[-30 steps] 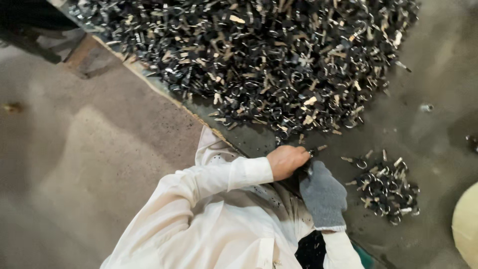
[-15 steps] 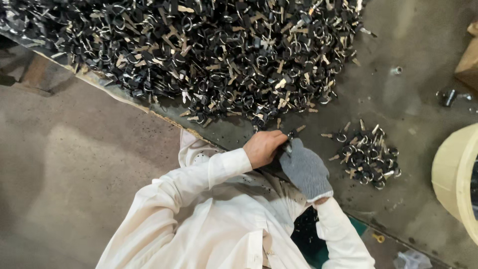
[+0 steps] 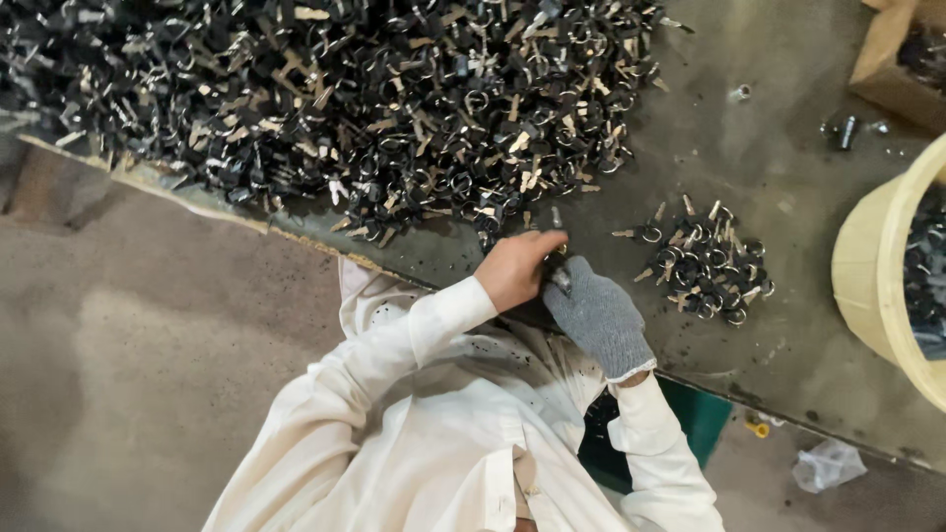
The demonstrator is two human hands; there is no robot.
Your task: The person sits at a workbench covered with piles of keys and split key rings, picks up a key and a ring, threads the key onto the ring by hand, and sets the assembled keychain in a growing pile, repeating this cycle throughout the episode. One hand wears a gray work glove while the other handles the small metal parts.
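Observation:
My bare left hand and my grey-gloved right hand meet at the near edge of a dark worktable. Together they pinch a small dark metal clip; most of it is hidden by the fingers. Just beyond my hands lies a large heap of black metal ring clips with tan tabs, covering the table's far left. A small separate pile of the same clips sits to the right of my gloved hand. My white sleeves fill the lower middle.
A pale yellow bucket holding dark parts stands at the right edge. A cardboard box is at the top right, with a few loose parts beside it. A green bin and a crumpled plastic bag lie below the table. Concrete floor on the left.
The view has drifted, so the bucket and box now show at the right. My hands stay together at the table edge, now slightly nearer the big heap.

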